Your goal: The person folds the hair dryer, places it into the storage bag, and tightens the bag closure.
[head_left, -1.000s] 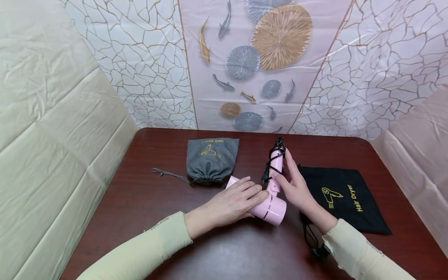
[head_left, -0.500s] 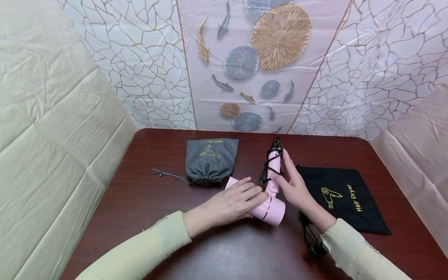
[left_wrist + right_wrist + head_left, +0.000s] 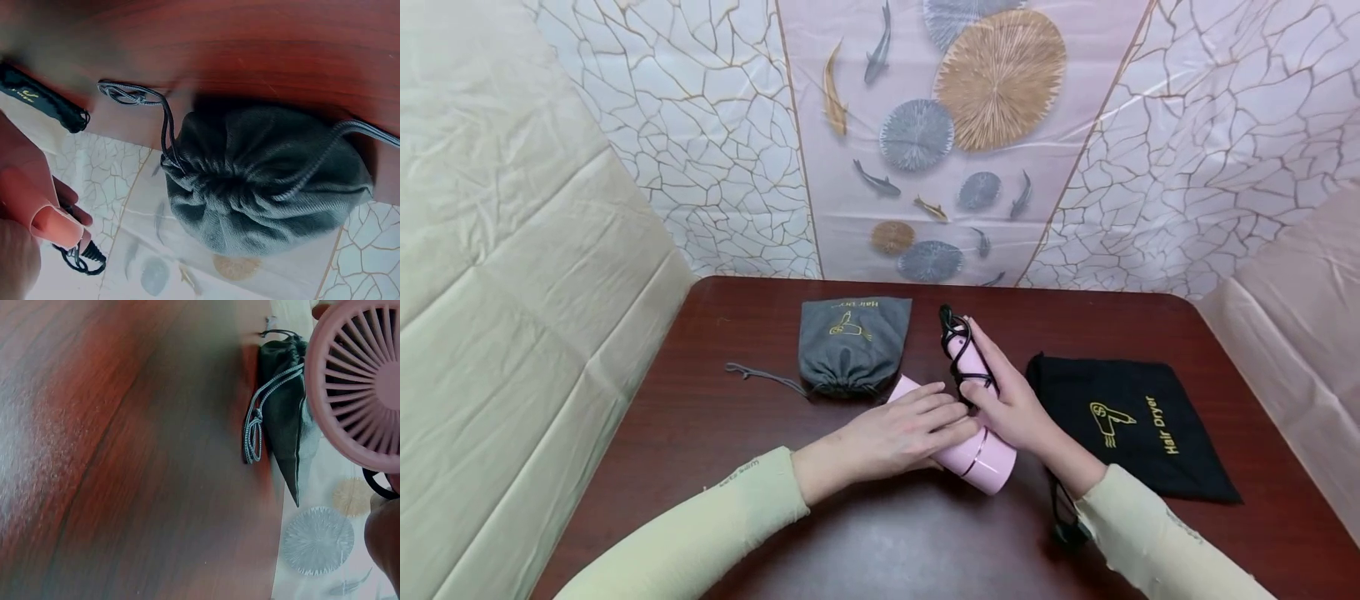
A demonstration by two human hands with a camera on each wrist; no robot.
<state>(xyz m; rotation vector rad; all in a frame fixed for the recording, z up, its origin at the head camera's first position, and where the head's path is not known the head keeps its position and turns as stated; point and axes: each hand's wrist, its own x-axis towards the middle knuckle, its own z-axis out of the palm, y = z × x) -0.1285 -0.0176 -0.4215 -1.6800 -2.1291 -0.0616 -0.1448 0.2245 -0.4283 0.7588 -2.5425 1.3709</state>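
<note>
A pink hair dryer [image 3: 994,468] lies at the middle of the table, barrel slanting down to the right. My left hand [image 3: 906,429] grips the barrel from above, fingers draped over it. On the folding handle, my right hand [image 3: 1018,410] holds from the right, thumb across the front. A black cord [image 3: 957,348] is wound around this handle, which leans up and to the left. The right wrist view shows the dryer's round slatted grille [image 3: 328,394] close up. Where handle meets barrel is mostly hidden by my hands.
A grey drawstring bag [image 3: 850,350], printed with a dryer picture, stands behind my left hand, its string trailing left. The black Hair Dryer bag [image 3: 1138,429] lies flat at right, its cord [image 3: 1063,521] beside my right forearm. Patterned cloth [image 3: 730,150] hangs behind the table.
My right hand has swung the handle leftward, so it now tilts up-left rather than up-right, closer to the barrel. My left hand stays in place on the barrel.
</note>
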